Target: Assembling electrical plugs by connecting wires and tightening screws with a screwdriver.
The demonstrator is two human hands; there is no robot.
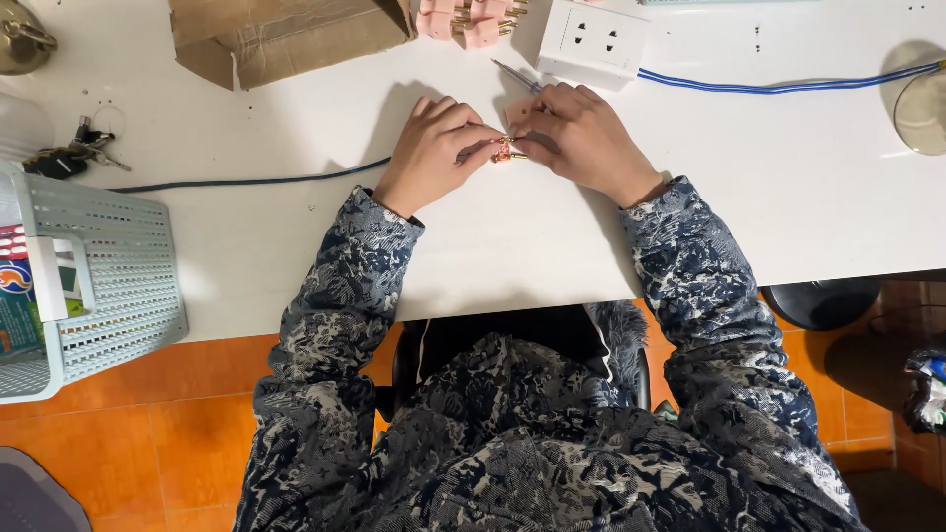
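Note:
My left hand [434, 150] and my right hand [581, 138] meet over the white table [296, 227], both pinching one small pink part with brass prongs [505, 151] between their fingertips. A thin grey screwdriver [514, 75] lies on the table just beyond my right hand, its handle end hidden by the fingers. Both forearms are in dark patterned sleeves.
A white socket block [591, 39] with a blue cable [788, 87] sits behind my hands. More pink parts [471, 18] and a cardboard box [286, 37] lie at the back. A pale basket [89, 276] overhangs the left edge, keys [69, 153] beside it. A dark cable [246, 181] crosses the table.

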